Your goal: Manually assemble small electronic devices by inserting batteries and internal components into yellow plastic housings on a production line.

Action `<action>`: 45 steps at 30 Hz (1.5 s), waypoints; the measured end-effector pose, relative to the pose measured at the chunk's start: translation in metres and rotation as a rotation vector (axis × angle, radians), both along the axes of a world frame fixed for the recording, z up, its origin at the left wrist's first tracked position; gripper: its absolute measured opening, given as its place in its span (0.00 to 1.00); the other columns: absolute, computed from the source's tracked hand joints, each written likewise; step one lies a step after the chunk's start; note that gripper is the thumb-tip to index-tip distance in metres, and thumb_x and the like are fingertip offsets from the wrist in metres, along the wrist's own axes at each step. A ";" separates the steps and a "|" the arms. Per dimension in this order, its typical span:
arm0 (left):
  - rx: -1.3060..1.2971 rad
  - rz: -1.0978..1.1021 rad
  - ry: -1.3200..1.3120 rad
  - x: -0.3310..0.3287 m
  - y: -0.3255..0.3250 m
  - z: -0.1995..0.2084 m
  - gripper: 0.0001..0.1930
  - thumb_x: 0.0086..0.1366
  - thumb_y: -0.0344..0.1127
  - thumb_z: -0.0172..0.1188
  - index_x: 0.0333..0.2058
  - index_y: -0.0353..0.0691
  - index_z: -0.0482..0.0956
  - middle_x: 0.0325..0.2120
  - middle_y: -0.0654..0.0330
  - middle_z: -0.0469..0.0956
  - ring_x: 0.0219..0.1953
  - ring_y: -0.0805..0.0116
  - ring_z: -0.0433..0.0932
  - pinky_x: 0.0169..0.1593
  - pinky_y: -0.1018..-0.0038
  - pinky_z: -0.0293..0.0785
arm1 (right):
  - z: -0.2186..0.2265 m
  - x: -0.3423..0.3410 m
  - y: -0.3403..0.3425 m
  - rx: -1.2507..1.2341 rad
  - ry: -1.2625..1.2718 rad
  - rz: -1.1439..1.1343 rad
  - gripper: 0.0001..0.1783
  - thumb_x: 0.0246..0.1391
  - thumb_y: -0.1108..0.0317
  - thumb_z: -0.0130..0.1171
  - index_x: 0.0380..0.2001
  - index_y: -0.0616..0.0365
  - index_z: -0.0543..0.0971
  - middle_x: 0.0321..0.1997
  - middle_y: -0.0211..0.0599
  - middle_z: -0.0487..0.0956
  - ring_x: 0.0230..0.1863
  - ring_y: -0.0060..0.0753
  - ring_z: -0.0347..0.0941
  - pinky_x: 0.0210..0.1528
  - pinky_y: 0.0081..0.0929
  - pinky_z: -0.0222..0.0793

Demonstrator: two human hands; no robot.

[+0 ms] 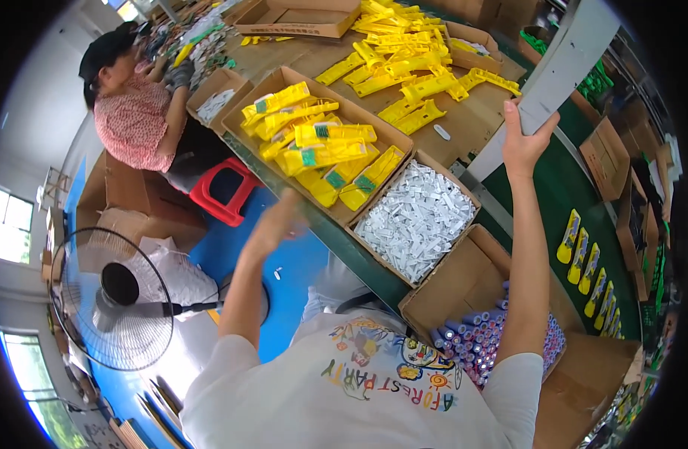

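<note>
My right hand (525,142) is raised to a pale grey metal post (564,71), its thumb and fingers on either side of the post. My left hand (278,224) hangs off the near edge of the bench, smeared by motion; its fingers cannot be made out. Nearest to it is a cardboard box (231,123) of yellow plastic housings (332,153), several with small green pieces in them. Beside that box stands a carton of small white plastic parts (419,217). A further carton by my right forearm holds purple cylindrical battery cells (471,344).
More yellow housings (404,56) lie heaped across the bench. Along the green belt (542,217) at right runs a row of filled yellow housings (583,258). A co-worker (138,112) sits at far left near a red stool (224,213). A standing fan (119,295) is at my left.
</note>
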State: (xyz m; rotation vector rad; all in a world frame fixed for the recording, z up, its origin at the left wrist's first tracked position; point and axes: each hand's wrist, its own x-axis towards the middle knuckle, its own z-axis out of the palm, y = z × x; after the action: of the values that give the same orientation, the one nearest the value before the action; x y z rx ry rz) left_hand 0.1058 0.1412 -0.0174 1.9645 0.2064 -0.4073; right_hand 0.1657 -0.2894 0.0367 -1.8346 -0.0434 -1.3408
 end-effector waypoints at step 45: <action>-1.027 -0.395 0.343 -0.092 -0.171 0.039 0.32 0.56 0.22 0.50 0.61 0.39 0.56 0.45 0.54 0.71 0.42 0.64 0.74 0.48 0.67 0.75 | -0.013 -0.266 0.088 0.294 0.900 0.494 0.05 0.52 0.70 0.60 0.26 0.61 0.80 0.22 0.25 0.75 0.23 0.19 0.69 0.26 0.14 0.62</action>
State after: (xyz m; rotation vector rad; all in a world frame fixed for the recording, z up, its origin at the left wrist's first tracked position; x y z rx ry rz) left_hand 0.0133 -0.0295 0.0215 0.9021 -0.1667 -0.8970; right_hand -0.1006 -0.2014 0.0237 -1.8488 0.1579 -0.1158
